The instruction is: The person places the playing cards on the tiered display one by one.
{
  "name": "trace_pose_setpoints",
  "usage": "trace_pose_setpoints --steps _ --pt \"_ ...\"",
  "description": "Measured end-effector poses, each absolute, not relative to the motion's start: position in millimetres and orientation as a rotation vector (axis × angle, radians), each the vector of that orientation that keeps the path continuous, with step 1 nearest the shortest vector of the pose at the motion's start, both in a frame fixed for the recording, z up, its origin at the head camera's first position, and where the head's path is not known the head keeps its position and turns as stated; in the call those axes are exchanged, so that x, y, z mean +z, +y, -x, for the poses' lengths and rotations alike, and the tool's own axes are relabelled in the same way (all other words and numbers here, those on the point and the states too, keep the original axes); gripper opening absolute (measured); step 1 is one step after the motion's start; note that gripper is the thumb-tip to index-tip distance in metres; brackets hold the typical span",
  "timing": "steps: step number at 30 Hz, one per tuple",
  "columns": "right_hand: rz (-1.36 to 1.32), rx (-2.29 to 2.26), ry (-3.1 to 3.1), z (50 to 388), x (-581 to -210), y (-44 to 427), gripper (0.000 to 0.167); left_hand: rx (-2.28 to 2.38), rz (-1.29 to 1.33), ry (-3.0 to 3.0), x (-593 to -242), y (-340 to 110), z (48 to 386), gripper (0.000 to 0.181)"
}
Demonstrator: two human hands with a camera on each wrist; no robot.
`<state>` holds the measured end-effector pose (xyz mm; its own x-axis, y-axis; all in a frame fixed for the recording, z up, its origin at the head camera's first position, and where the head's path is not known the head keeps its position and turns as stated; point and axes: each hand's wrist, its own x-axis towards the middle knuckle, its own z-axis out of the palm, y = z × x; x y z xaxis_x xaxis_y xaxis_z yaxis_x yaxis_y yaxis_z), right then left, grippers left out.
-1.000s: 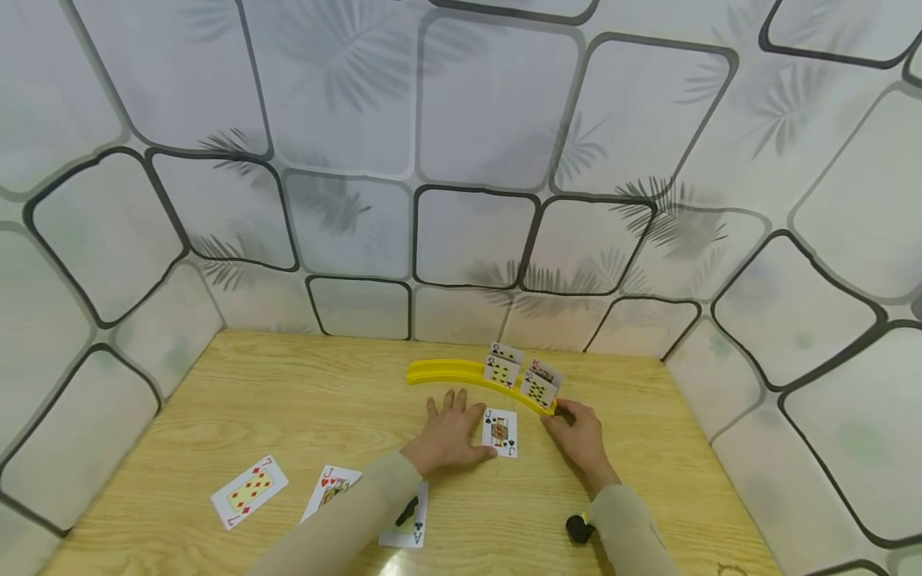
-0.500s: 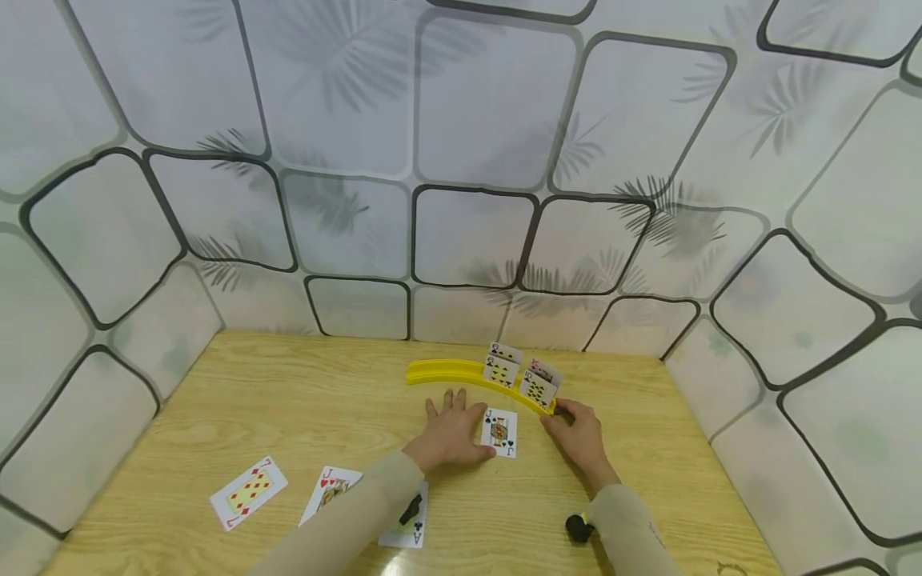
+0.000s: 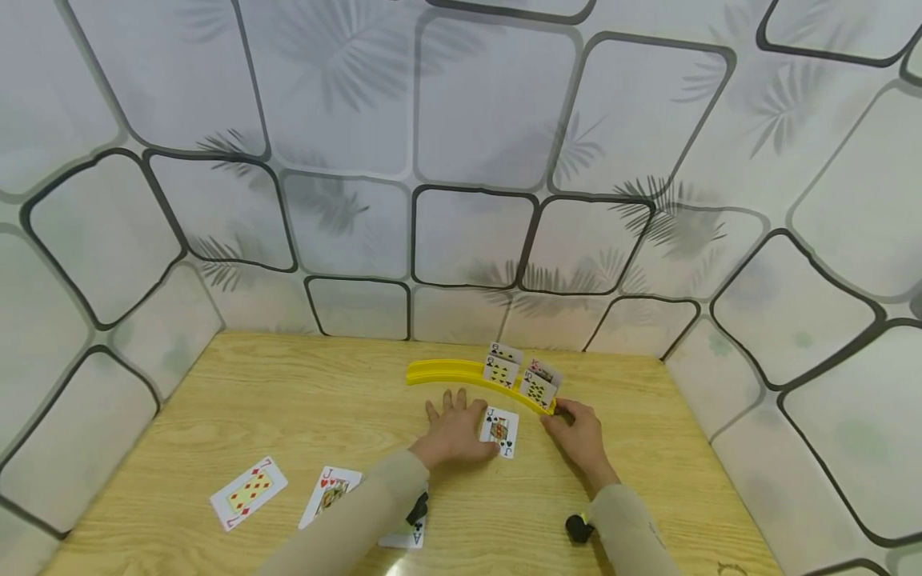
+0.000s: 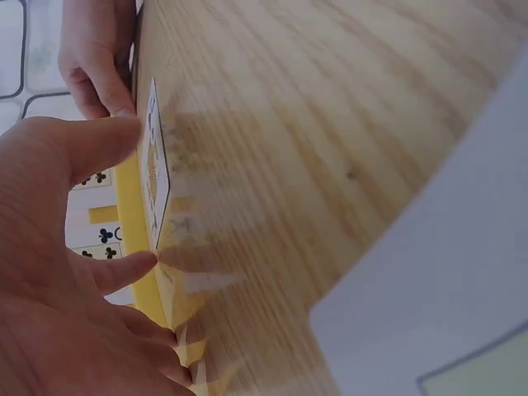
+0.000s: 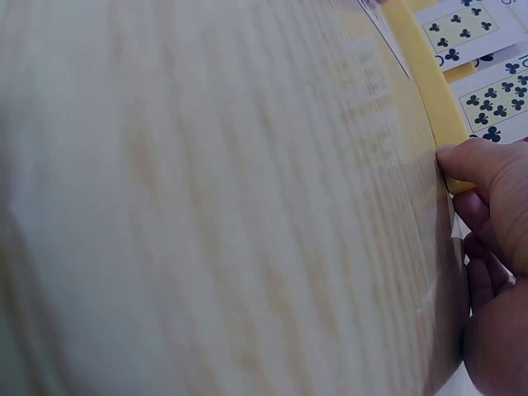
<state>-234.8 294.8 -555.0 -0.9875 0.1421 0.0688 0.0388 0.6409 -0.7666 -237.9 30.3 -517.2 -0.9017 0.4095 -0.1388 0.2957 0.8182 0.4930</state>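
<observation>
My left hand (image 3: pixel 458 430) lies with spread fingers at the left edge of a jack card (image 3: pixel 504 433) that is face up on the table. In the left wrist view, the thumb of the left hand (image 4: pixel 49 223) reaches over the jack card (image 4: pixel 155 169), while other fingertips meet the wood. My right hand (image 3: pixel 579 436) pinches the right end of a curved yellow card holder (image 3: pixel 446 371). The right wrist view has the right hand's thumb (image 5: pixel 474 161) on the front of the yellow holder (image 5: pixel 437 99). Several cards, including a ten of clubs (image 5: pixel 497 101), stand in the holder.
A seven of diamonds (image 3: pixel 249 493) and a jack of hearts (image 3: pixel 327 496) lie face up at the left. My left sleeve partly covers an ace of clubs (image 3: pixel 406 534). A patterned wall (image 3: pixel 461 314) rises behind the table (image 3: pixel 288 400).
The jack card has turned slightly on the table, and my left hand has shifted a little to the right, its thumb now over the card's lower edge. My right hand stays on the holder.
</observation>
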Motion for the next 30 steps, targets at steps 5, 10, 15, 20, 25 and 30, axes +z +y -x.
trace_pose_setpoints --steps 5,10,15,20,25,30 --pt "0.138 1.269 -2.735 233 -553 294 0.050 0.664 -0.527 2.793 -521 34 237 0.092" --pt "0.128 1.258 -2.739 233 -552 293 0.051 0.665 -0.510 2.799 -517 37 236 0.089" --pt "0.121 1.259 -2.728 233 -552 293 0.050 0.750 -0.486 2.764 -516 40 237 0.089" --pt "0.124 1.261 -2.726 233 -553 294 0.049 0.763 -0.456 2.762 -532 46 246 0.092" --pt "0.131 1.268 -2.728 233 -553 294 0.049 0.701 -0.433 2.787 -537 49 250 0.095" --pt "0.140 1.260 -2.721 232 -553 293 0.048 0.676 -0.386 2.761 -528 53 247 0.097"
